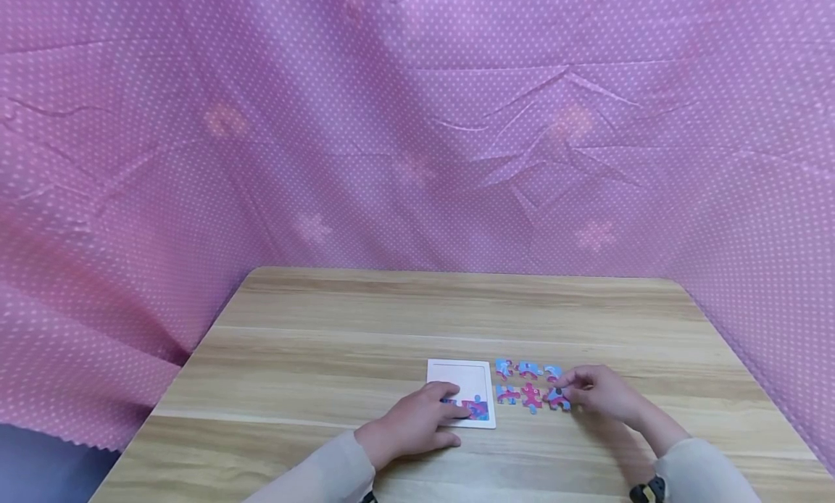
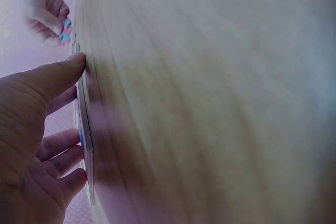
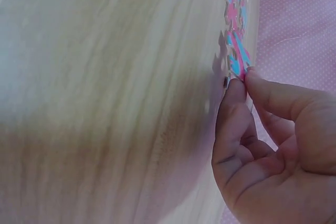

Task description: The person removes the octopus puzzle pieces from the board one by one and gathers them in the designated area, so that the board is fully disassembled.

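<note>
A white square puzzle board [image 1: 491,391] lies on the table, with pink and blue pieces [image 1: 479,409] along its near edge. My left hand [image 1: 420,420] rests on the board's left side with fingers extended, hiding part of it; in the left wrist view its fingertips touch the board [image 2: 88,150]. To the right, my right hand [image 1: 603,394] pinches a pink and blue jigsaw piece [image 3: 239,53] between thumb and forefinger. In the right wrist view this piece looks tilted up off the table.
Several loose jigsaw pieces, including a mostly pink piece [image 1: 531,396], lie in two rows between the board and my right hand. They sit on a wood-grain table [image 1: 326,343]. A pink dotted cloth [image 1: 417,162] hangs behind and around the table.
</note>
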Demonstrator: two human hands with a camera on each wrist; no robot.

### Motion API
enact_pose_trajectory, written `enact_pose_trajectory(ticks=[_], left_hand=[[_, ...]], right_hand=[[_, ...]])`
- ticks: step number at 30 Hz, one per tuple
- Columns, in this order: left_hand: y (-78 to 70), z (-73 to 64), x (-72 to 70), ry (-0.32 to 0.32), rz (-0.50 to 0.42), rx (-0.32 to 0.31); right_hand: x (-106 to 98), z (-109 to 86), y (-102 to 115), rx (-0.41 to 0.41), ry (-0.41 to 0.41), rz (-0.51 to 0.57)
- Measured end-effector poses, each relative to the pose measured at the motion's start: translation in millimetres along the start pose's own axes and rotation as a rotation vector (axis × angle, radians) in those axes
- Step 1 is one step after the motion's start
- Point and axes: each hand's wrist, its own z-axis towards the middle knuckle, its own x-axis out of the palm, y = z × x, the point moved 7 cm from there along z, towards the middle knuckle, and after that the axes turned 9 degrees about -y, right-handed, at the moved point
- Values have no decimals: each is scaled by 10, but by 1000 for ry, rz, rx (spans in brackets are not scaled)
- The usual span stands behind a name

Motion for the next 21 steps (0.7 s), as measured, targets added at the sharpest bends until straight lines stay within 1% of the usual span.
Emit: enact_pose_trajectory(ticks=[10, 12, 16, 21], left_hand=[[9, 6, 32, -4, -1, 8], [10, 6, 30, -7, 1, 7], [13, 12, 25, -7, -1, 1], [18, 25, 18, -2, -16, -10]], right_hand=[[-9, -14, 3, 5, -37, -26], [-11, -11, -4, 17, -45, -27], [-13, -2, -21, 34, -53, -28], [-4, 11, -2, 26, -68, -26]])
